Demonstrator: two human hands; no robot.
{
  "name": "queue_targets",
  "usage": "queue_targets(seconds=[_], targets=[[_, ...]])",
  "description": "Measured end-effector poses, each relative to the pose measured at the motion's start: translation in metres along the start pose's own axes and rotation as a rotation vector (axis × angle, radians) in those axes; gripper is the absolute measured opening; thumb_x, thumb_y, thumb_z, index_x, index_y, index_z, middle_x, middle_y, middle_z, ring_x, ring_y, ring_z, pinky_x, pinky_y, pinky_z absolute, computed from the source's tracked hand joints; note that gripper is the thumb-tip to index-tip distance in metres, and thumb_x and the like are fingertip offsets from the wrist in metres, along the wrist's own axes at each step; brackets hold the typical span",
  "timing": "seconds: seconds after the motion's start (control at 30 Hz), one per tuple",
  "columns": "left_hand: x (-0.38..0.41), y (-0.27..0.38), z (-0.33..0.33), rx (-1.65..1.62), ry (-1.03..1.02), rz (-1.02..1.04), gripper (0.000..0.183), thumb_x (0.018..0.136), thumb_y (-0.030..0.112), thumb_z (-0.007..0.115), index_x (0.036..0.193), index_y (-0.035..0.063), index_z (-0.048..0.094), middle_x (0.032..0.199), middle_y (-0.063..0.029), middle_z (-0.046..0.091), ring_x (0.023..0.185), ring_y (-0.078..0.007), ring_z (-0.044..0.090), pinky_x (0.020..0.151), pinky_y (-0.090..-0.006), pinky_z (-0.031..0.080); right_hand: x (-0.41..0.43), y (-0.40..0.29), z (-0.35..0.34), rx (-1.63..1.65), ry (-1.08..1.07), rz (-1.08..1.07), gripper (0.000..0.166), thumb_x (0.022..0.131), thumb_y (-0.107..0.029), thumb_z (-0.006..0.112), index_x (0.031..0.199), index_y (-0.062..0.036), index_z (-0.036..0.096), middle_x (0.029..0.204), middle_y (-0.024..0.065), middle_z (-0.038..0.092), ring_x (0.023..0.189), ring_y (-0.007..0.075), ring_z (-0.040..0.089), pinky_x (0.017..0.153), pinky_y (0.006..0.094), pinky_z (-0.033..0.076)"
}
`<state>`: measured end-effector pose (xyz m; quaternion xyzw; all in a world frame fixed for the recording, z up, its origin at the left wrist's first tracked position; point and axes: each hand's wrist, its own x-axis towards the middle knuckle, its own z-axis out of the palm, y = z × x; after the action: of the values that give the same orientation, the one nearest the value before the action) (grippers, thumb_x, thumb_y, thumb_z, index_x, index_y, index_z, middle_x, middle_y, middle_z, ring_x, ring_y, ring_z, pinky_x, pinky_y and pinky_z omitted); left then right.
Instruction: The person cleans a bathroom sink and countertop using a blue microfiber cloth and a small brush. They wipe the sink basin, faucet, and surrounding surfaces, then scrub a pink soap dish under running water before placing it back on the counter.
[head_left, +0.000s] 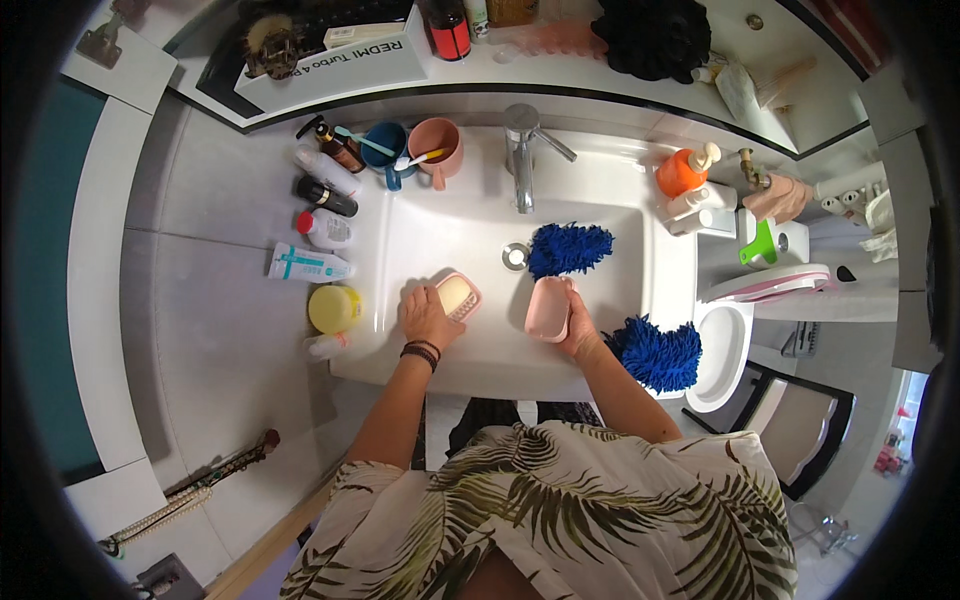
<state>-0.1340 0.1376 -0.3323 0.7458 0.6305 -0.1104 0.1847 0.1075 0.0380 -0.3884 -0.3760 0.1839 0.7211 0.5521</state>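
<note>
My left hand (429, 319) grips the left side of a pink soap dish (474, 306) over the basin. A cream bar of soap (454, 295) lies in it on a ridged insert. In my right hand (579, 324) is a shallow pink box part (548, 309), which looks like the dish's lid or outer tray. A blue chenille mitt or cloth (571, 248) lies in the white sink (420, 232), just right of the drain (515, 256). Another blue chenille piece (656, 354) rests on the sink's front right corner, beside my right forearm.
A chrome faucet (522, 161) rises at the back. Blue (386, 142) and pink (436, 146) mugs with toothbrushes stand back left. Bottles, a tube (307, 262) and a yellow jar (334, 309) line the left rim. An orange pump bottle (681, 174) stands back right; the toilet (720, 360) is right.
</note>
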Motion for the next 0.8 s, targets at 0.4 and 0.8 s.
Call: queue_targets(seconds=[0.4, 0.8], targets=[[0.035, 0.001, 0.041, 0.112, 0.124, 0.068, 0.1, 0.055, 0.031, 0.081, 0.134, -0.001, 0.029, 0.126, -0.0132, 0.04, 0.119, -0.0279, 0.036, 0.099, -0.0383, 0.029, 0.041, -0.015, -0.05, -1.322, 0.556, -0.333, 0.045, 0.087, -0.032, 0.059, 0.121, -0.0037, 0.047, 0.11, 0.0175, 0.056, 0.092, 0.0297, 0.059, 0.083, 0.0402, 0.049], [0.032, -0.003, 0.038, 0.116, 0.127, 0.085, 0.102, 0.058, 0.035, 0.08, 0.137, -0.0003, 0.026, 0.13, -0.015, 0.037, 0.123, -0.0308, 0.034, 0.102, -0.0424, 0.029, 0.052, -0.001, 0.055, -2.469, 0.226, -0.789, 0.045, 0.076, -0.022, 0.06, 0.119, -0.01, 0.054, 0.121, 0.0094, 0.048, 0.114, 0.0291, 0.043, 0.098, 0.0425, 0.034]])
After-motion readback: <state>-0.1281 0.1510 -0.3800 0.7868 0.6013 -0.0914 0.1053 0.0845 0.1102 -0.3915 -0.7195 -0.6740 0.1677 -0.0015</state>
